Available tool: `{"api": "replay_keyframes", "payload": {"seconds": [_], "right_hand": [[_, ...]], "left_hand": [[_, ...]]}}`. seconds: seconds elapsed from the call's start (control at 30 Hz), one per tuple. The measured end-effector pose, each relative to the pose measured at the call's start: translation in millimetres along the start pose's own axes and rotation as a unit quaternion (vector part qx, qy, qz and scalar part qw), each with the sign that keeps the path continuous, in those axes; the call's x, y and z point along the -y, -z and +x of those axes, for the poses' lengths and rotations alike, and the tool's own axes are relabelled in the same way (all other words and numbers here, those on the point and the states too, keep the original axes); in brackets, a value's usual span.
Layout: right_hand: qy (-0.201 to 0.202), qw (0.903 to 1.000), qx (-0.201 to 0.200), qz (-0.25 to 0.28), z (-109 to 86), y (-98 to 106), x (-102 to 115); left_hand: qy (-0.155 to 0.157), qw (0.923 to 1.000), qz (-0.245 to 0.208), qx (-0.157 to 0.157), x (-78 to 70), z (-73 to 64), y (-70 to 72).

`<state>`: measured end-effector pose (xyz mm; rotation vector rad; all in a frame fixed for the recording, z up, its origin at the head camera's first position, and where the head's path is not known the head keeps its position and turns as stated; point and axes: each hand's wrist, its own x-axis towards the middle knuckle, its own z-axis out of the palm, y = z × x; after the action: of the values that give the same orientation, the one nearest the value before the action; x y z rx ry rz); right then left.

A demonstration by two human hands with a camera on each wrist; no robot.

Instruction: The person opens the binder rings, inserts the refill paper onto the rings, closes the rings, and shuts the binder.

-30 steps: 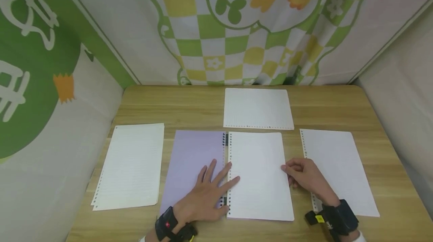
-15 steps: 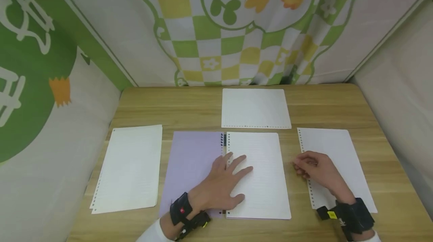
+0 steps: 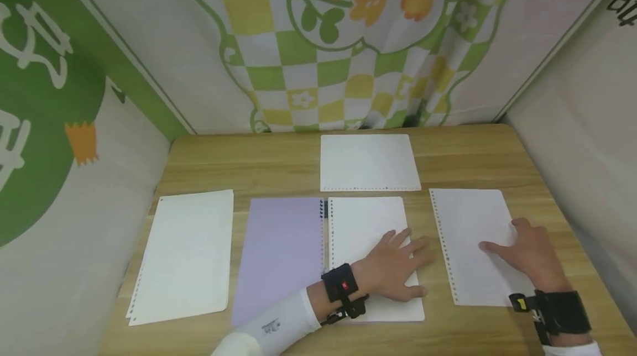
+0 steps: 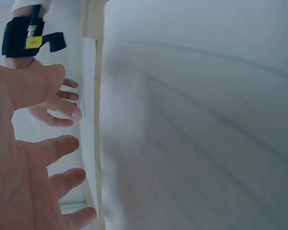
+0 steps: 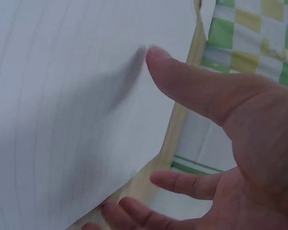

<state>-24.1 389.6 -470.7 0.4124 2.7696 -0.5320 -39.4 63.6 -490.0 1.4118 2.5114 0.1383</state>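
Observation:
A loose-leaf notebook lies spread on the table, its purple cover (image 3: 278, 256) on the left and a stack of white punched pages (image 3: 368, 223) on the right. Over the lower right of those pages my left hand (image 3: 393, 270) stretches with fingers spread, their tips reaching past the pages' right edge. My right hand (image 3: 532, 251) is at a separate white punched sheet (image 3: 468, 245) on the right. Its thumb (image 5: 182, 81) extends over the sheet's lined face, while the other fingers are beyond the sheet's edge, spread apart from the thumb.
More punched lined sheets (image 3: 184, 256) lie slightly fanned at the left. Another sheet (image 3: 368, 162) lies sideways behind the notebook. The wooden table (image 3: 244, 162) meets a checkered curtain (image 3: 308, 74) at the back and pale fabric walls at both sides.
My left hand has slid rightward across the pages, from the notebook's spine to their right edge. My right hand has left the pages' edge, moved right and opened over the right-hand sheet.

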Motion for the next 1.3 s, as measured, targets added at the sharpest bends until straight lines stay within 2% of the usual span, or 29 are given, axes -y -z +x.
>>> {"api": "replay_keyframes", "payload": {"seconds": [0.13, 0.27, 0.47, 0.6, 0.73, 0.83, 0.93, 1.03, 1.1, 1.17, 1.2, 1.23, 1.27, 1.3], "right_hand": [[-0.014, 0.9997, 0.018, -0.010, -0.2, -0.2, -7.6], [-0.023, 0.9993, 0.028, 0.008, 1.6, -0.4, -10.5], [-0.023, 0.9978, 0.048, 0.040, 8.8, 2.1, -21.6], [-0.023, 0.9948, 0.080, 0.059, 16.5, 9.3, -39.7], [0.002, 0.9912, 0.109, 0.076, 25.3, 14.4, -59.5], [0.018, 0.9840, 0.138, 0.112, 30.2, 14.9, -69.8], [0.010, 0.9724, 0.166, 0.163, 33.2, 13.8, -75.3], [-0.004, 0.9637, 0.189, 0.189, 34.5, 13.7, -77.5], [-0.012, 0.9588, 0.199, 0.203, 33.7, 13.4, -78.1], [-0.018, 0.9534, 0.204, 0.222, 31.6, 12.5, -77.4], [-0.020, 0.9497, 0.204, 0.237, 30.1, 11.7, -76.5], [-0.023, 0.9455, 0.203, 0.254, 28.3, 10.4, -75.0], [-0.026, 0.9423, 0.200, 0.267, 26.3, 9.2, -73.1], [-0.026, 0.9395, 0.195, 0.280, 24.2, 7.7, -70.3]], "left_hand": [[-0.011, 0.9991, 0.038, 0.018, -14.8, 11.6, -4.2], [-0.002, 0.9970, 0.064, 0.043, -23.9, 17.8, -5.5], [0.020, 0.9940, 0.089, 0.061, -27.6, 21.9, -6.7], [0.025, 0.9922, 0.101, 0.069, -28.1, 22.0, -6.1], [0.029, 0.9915, 0.104, 0.072, -28.4, 20.5, -4.5], [0.029, 0.9915, 0.105, 0.071, -28.0, 19.1, -3.5], [0.021, 0.9932, 0.094, 0.065, -25.5, 18.6, -2.6], [0.009, 0.9980, 0.049, 0.038, -20.5, 19.7, -2.5], [0.008, 0.9999, -0.006, 0.004, -16.6, 20.9, -2.6], [0.021, 0.9956, -0.085, -0.035, -12.6, 22.0, -2.8], [0.033, 0.9890, -0.133, -0.055, -10.7, 22.4, -2.8], [0.048, 0.9787, -0.186, -0.072, -8.7, 22.6, -2.5], [0.063, 0.9645, -0.242, -0.086, -7.0, 23.0, -2.3], [0.078, 0.9442, -0.305, -0.096, -5.1, 23.1, -2.2]]}}
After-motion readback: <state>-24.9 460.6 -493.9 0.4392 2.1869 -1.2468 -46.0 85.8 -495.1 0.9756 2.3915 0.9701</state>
